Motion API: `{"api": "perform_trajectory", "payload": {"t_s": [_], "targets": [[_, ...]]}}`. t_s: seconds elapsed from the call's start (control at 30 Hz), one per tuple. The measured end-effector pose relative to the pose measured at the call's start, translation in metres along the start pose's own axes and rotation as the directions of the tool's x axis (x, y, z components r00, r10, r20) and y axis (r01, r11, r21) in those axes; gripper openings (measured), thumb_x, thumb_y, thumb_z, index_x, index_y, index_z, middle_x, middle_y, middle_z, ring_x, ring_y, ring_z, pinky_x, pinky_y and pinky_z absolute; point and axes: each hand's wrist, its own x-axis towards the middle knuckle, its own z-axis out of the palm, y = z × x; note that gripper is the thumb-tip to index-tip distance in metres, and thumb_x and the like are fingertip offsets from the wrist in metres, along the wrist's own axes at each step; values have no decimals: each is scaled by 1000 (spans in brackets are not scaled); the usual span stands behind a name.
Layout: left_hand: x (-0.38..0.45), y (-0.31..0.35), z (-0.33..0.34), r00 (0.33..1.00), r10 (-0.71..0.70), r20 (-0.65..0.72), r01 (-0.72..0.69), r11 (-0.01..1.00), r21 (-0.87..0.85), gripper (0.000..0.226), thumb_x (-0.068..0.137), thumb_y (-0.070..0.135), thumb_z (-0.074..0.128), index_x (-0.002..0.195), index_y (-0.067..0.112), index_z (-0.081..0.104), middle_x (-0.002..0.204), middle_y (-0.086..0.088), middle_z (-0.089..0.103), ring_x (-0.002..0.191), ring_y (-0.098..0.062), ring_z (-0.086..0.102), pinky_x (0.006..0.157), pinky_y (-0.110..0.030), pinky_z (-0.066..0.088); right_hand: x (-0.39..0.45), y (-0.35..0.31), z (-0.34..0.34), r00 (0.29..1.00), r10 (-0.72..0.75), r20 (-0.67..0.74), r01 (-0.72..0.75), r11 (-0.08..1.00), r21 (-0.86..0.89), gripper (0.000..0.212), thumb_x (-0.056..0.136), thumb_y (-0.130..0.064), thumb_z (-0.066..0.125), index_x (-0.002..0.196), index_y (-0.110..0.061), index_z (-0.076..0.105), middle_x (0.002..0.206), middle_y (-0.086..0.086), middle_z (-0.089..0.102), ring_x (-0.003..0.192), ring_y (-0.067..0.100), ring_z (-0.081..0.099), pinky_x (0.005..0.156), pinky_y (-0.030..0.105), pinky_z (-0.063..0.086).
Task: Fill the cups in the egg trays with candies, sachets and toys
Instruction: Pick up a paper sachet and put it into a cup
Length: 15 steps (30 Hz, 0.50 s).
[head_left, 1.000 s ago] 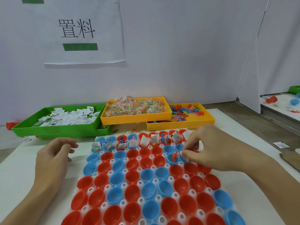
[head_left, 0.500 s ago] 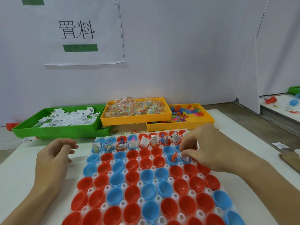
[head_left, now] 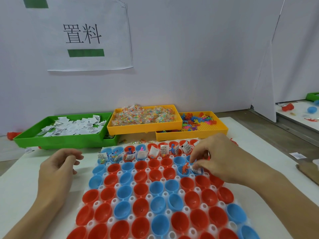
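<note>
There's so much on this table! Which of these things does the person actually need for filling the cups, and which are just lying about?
Part of the job:
- egg tray of red and blue cups
- green tray of white sachets
- yellow tray of candies
- yellow tray of toys
- sachet pinched by the right hand

Just lying about:
- paper sign on the wall
- stray sachet at the right
- cardboard

Head view, forward-down, close over hands [head_left: 219, 157]

White partition wall [head_left: 189, 57] (paper sign [head_left: 86, 34] taped on) behind table [head_left: 15, 187].
</note>
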Motion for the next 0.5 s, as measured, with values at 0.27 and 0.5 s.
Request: {"api": "perform_trajectory", "payload": {"t_s": [0.27,0.5], "targets": [[-1,1,0,1000,4,-2,-4,1000,2,31,91,-4,46,84,15,69,89,-8,70,79,-20,58,65,-36,48,-2,2,-6,1000,-14,8,14,1000,-16,18,90,-13,70,88,-27,81,70,-31,55,82,-17,54,60,8,43],[-2,3,0,1000,3,1,-3,1000,15,30,92,-3,46,84,15,69,89,-8,70,80,-21,58,66,-37,48,-5,4,-9,1000,-25,-10,24,999,-31,14,90,-20,71,88,-30,80,74,-28,56,91,-16,50,65,14,44]]}}
